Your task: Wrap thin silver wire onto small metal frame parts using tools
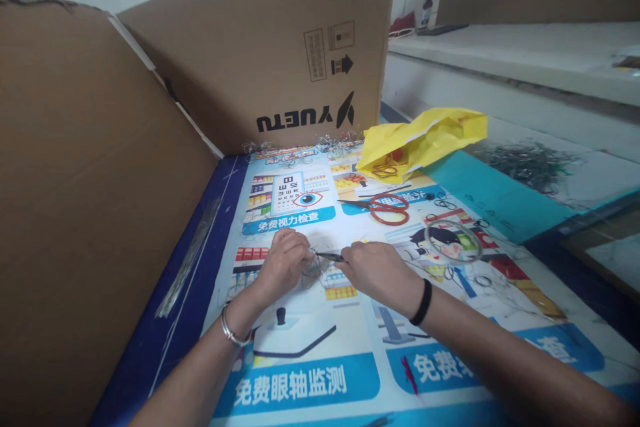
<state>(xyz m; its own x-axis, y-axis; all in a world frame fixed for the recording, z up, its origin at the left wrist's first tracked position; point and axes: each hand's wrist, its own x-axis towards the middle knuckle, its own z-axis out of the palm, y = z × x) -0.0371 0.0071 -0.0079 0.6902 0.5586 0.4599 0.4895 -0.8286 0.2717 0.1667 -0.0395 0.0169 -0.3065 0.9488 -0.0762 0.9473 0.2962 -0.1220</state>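
My right hand [375, 273] is closed around needle-nose pliers [331, 257], whose dark slim tips point left; the handles are hidden in the palm. Those tips reach a small bundle of thin silvery wire [315, 268]. My left hand [286, 259] pinches the same wire bundle with its fingertips. The exact shape of the wirework is too fine to make out. Beyond the hands lie scissors [390, 209] with orange-red handles, blades pointing left. A coil of pale wire [454, 241] rests to the right of my right hand.
A printed sheet [300, 340] covers the table. Cardboard panels [260, 60] stand at the left and back. A yellow bag [425, 140], a pile of dark wire scraps [533, 163], straight wires [190, 257] and a magenta scrap [409, 375] lie around.
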